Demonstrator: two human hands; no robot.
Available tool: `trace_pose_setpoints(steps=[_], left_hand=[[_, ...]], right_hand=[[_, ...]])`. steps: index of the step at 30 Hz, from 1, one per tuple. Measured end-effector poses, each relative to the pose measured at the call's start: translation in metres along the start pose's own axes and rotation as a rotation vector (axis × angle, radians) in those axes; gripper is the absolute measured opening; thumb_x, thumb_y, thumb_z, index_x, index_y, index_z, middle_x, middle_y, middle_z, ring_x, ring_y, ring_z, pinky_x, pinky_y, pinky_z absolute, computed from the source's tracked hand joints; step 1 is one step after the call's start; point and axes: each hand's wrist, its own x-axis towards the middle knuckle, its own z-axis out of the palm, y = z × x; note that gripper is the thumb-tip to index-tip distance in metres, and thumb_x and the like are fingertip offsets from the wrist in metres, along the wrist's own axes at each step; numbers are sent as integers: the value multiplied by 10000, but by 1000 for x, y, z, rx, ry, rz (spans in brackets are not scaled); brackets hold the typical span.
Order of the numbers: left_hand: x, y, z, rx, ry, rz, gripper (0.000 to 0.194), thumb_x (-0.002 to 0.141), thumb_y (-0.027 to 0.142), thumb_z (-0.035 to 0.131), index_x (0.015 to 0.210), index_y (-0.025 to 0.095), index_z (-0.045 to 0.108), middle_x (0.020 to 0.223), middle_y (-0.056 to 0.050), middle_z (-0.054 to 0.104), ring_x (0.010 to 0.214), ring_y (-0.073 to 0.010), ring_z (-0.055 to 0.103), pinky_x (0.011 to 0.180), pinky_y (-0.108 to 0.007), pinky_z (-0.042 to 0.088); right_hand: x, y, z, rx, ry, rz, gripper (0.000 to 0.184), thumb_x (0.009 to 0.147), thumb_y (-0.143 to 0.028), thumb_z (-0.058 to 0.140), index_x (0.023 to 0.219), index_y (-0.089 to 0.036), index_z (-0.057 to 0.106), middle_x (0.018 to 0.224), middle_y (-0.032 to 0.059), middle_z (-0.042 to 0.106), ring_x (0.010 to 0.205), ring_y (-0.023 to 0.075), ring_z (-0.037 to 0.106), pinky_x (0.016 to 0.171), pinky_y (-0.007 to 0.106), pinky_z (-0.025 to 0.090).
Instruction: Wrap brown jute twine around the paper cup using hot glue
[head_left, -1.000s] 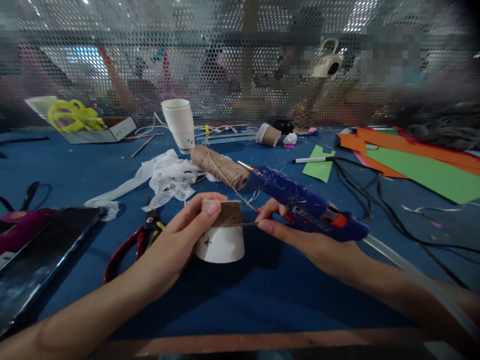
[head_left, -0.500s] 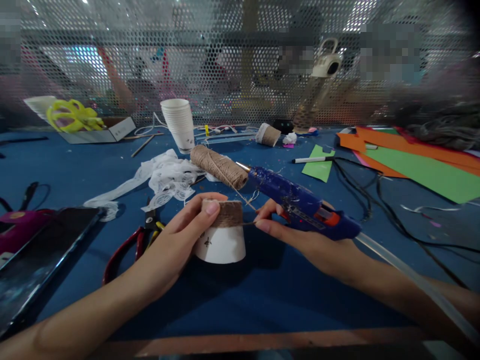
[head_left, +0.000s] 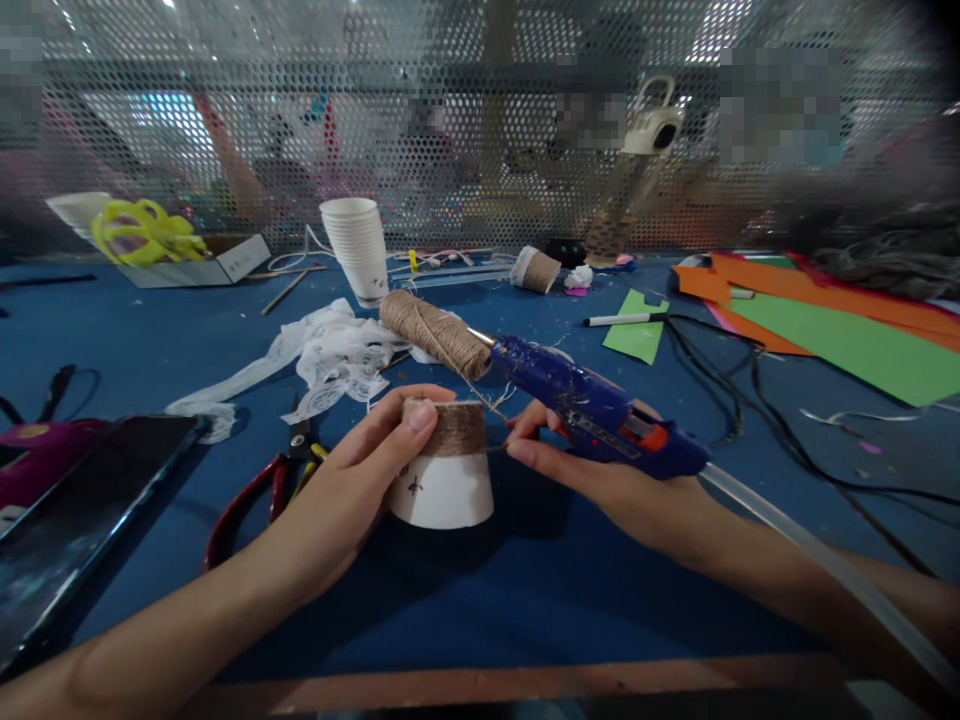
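An upturned white paper cup stands on the blue table, its upper part wrapped in brown twine. My left hand wraps round the cup's left side, thumb pressed on the top edge. My right hand holds a blue glue gun with an orange trigger, nozzle aimed left. The same hand's fingertips pinch the twine strand at the cup's right side. That strand runs up to a twine spool lying just behind the cup.
White lace ribbon and red-handled pliers lie left of the cup. A stack of paper cups, a black marker, black cables, green and orange paper sheets and yellow scissors lie farther back. A perforated metal screen closes the far edge.
The glue gun and my right hand have drifted slightly left and nearer the cup. My left hand and the cup have stayed put.
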Motion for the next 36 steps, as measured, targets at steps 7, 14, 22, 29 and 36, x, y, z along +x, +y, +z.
trace_pose_setpoints(steps=[7, 14, 22, 29, 36], left_hand=[[0, 1, 1, 1, 8, -4, 306, 817, 491, 707, 1031, 272, 703, 854, 9, 708, 726, -138, 604, 599, -185, 469], [-1, -1, 0, -10, -18, -8, 366, 809, 529, 717, 1054, 259, 685, 893, 5, 715, 750, -132, 611, 621, -180, 472], [-2, 1, 1, -16, -9, -21, 346, 811, 512, 719, 1047, 261, 689, 909, -2, 729, 763, -145, 620, 632, -196, 473], [-1, 0, 0, -27, -24, -19, 337, 823, 504, 715, 1047, 254, 686, 899, -2, 714, 750, -132, 612, 627, -186, 470], [-2, 1, 1, -24, -24, -22, 365, 817, 516, 717, 1056, 244, 678, 914, -4, 719, 756, -141, 616, 632, -192, 470]], right_hand=[[1, 2, 1, 7, -12, 21, 175, 805, -355, 745, 823, -224, 630, 898, 21, 695, 862, 168, 649, 858, 312, 559], [0, 1, 1, 21, 14, -10, 173, 799, -340, 753, 831, -227, 625, 861, 4, 696, 825, 156, 658, 826, 299, 570], [0, 1, 2, -5, 48, -63, 124, 785, -296, 766, 808, -224, 668, 841, 1, 709, 791, 147, 669, 820, 300, 579], [1, 0, 2, -6, 45, -71, 107, 782, -268, 767, 814, -214, 680, 826, -2, 718, 762, 138, 667, 765, 274, 585], [0, 4, 3, 10, 55, -58, 168, 758, -290, 800, 849, -206, 687, 869, 12, 743, 808, 152, 689, 838, 301, 585]])
